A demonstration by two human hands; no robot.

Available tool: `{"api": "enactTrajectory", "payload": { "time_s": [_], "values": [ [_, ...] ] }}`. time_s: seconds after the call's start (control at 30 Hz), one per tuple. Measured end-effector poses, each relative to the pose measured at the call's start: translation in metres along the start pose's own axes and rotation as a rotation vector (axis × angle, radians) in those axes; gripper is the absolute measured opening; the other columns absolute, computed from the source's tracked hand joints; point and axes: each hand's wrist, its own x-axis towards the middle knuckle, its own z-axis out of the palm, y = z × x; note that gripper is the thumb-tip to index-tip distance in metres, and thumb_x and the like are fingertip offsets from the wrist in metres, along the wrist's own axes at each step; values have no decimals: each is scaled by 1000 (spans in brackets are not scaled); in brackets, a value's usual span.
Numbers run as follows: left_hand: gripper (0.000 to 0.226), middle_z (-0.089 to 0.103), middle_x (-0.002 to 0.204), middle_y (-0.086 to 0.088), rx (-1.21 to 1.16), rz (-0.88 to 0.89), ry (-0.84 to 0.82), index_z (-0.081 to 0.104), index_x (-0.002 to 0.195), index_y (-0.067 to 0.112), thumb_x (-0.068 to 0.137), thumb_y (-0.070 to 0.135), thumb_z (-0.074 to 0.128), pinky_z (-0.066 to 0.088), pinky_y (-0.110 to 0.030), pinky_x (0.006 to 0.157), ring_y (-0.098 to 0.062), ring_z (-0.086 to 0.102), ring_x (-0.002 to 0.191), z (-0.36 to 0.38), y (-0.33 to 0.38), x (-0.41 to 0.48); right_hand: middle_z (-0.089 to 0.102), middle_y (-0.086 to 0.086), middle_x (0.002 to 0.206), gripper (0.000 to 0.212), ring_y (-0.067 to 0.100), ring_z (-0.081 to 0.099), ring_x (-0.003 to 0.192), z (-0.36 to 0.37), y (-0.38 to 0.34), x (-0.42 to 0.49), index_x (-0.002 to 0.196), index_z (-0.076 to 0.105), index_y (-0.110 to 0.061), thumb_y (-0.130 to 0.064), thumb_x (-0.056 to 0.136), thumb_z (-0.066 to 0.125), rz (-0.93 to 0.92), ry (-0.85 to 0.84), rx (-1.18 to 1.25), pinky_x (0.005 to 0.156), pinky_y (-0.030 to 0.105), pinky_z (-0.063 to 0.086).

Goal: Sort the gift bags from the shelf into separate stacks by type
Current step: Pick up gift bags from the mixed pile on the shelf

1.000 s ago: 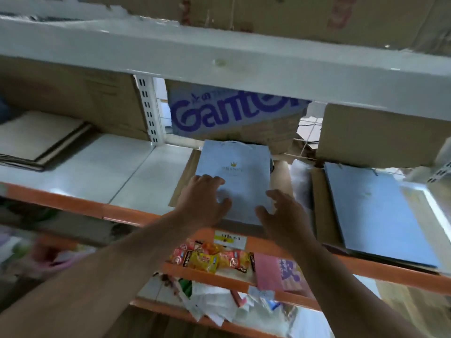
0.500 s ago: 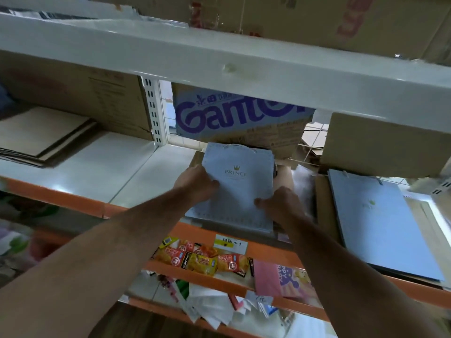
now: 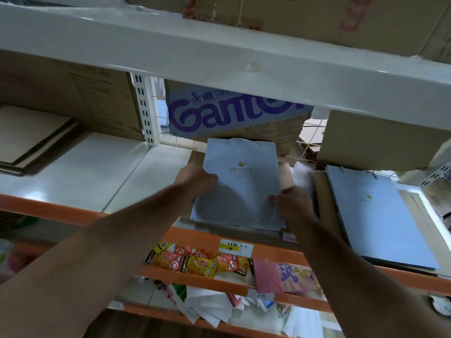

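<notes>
A stack of small light-blue gift bags (image 3: pixel 240 189), flat, with a gold crown and "PRINCE" printed on top, lies at the front of the white shelf (image 3: pixel 80 167). My left hand (image 3: pixel 195 178) grips the stack's left edge. On the right edge my right hand (image 3: pixel 290 203) pinches it, thumb on top. A larger light-blue gift bag (image 3: pixel 380 220) of the same print lies flat to the right on brown card. Brown bags or card show under the small stack.
A blue-and-white "Ganten" carton (image 3: pixel 234 113) and brown cartons (image 3: pixel 380 140) stand at the shelf's back. Flat cardboard (image 3: pixel 31 135) lies at far left. An upper shelf beam (image 3: pixel 219 57) hangs overhead. Below the orange rail (image 3: pixel 200 237), snack packets (image 3: pixel 195 262) and a pink bag (image 3: pixel 280 276) hang.
Both hands went from resting open on the small blue stack to gripping its side edges. The stack has slid a little toward the shelf's front edge.
</notes>
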Motion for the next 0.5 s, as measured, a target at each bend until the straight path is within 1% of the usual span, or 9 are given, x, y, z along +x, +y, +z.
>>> {"api": "enactTrajectory", "payload": {
  "time_s": [0.07, 0.13, 0.17, 0.23, 0.37, 0.4, 0.47, 0.5],
  "values": [
    [23, 60, 89, 1, -17, 10, 6, 59, 104, 17, 91, 34, 69, 50, -25, 57, -14, 61, 77, 0, 2, 3, 58, -9, 83, 12, 6, 57, 73, 1, 1, -1, 92, 60, -19, -18, 88, 72, -39, 22, -15, 55, 24, 48],
    [26, 62, 93, 1, -24, 33, 19, 61, 108, 17, 91, 34, 69, 50, -25, 59, -13, 60, 78, 0, 2, 6, 59, -11, 82, 16, 4, 57, 71, 2, 0, -3, 102, 62, -17, -20, 88, 70, -74, 64, -30, 50, 20, 44],
    [25, 62, 92, 2, -17, 48, 21, 62, 109, 17, 92, 34, 68, 48, -24, 57, -11, 59, 77, 0, 3, 7, 59, -11, 82, 18, 4, 57, 70, 1, 0, -3, 105, 63, -16, -20, 89, 69, -86, 77, -33, 48, 17, 43],
    [23, 59, 89, 3, -3, 67, 19, 61, 110, 17, 94, 31, 65, 43, -22, 54, -9, 56, 75, 0, 3, 8, 58, -12, 82, 18, 3, 56, 69, 2, 0, -3, 107, 62, -14, -20, 90, 68, -94, 93, -16, 46, 15, 41],
    [16, 58, 88, 1, -24, 45, 17, 58, 110, 16, 96, 26, 59, 47, -26, 56, -14, 57, 75, -1, 6, 8, 62, -10, 85, 22, 7, 61, 74, 4, -4, -3, 107, 64, -15, -24, 87, 67, -66, 140, 3, 50, 23, 49],
    [16, 59, 90, 0, -25, 34, -1, 57, 110, 16, 97, 25, 58, 48, -27, 55, -16, 58, 76, -2, 7, 8, 63, -9, 85, 21, 7, 62, 74, 4, -4, -3, 106, 63, -15, -23, 87, 67, -60, 130, 7, 49, 22, 49],
    [16, 64, 95, -6, -23, 13, -44, 59, 109, 14, 96, 22, 57, 55, -31, 57, -22, 64, 81, -2, 7, 8, 61, -10, 83, 15, 6, 59, 72, 4, -3, -3, 102, 62, -17, -18, 88, 66, -45, 100, 19, 44, 18, 44],
    [16, 66, 98, -8, -18, 9, -60, 61, 109, 12, 96, 21, 58, 60, -35, 63, -25, 67, 84, -3, 7, 8, 60, -10, 82, 14, 5, 57, 71, 3, -2, -3, 101, 62, -17, -16, 88, 67, -32, 99, 21, 43, 17, 42]
  ]
}}
